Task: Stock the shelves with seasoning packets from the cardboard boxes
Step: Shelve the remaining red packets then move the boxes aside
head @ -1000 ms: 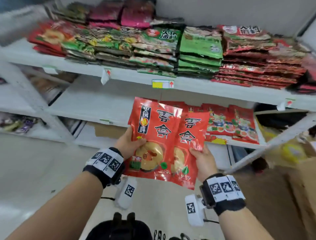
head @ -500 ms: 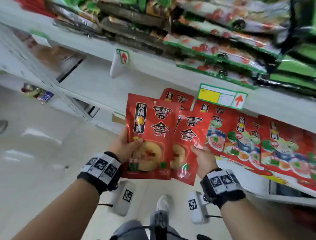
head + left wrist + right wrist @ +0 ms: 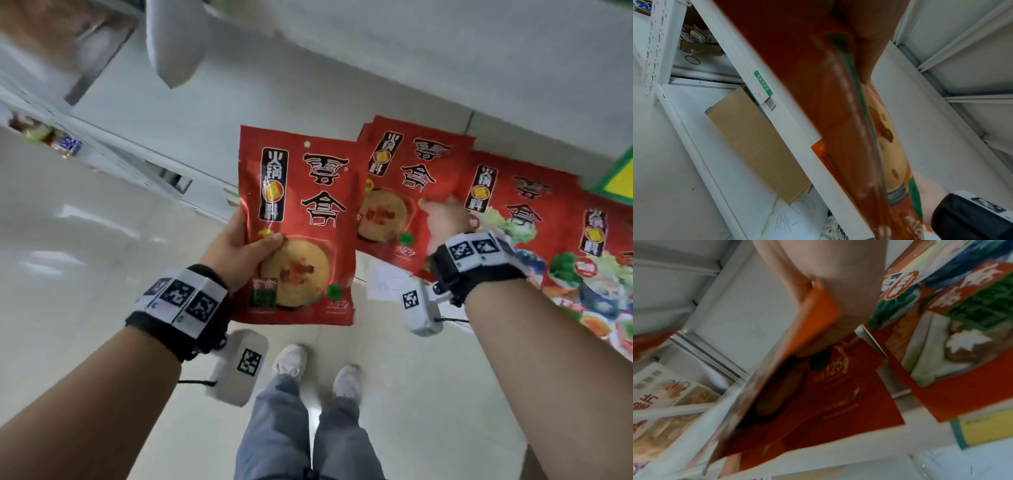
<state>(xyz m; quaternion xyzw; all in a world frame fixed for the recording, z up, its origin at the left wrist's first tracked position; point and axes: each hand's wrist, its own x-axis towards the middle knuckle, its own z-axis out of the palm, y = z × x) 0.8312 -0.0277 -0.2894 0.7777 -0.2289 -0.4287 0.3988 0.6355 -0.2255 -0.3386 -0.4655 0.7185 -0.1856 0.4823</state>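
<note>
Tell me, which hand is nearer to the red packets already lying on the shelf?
Right. The right hand holds its packet beside the shelved packets. The left hand holds another packet farther left, before the shelf.

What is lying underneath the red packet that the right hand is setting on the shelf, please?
Under the red packet in the right hand, the corner of another red packet peeks out on the white shelf. How many lie beneath is hidden.

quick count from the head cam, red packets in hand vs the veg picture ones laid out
Held red packets, round dish picture: 2, left packet in the left hand, right packet in the right hand
Laid-out red packets, vegetable picture: 2 in view, near packet, far packet
Total: 4
</note>
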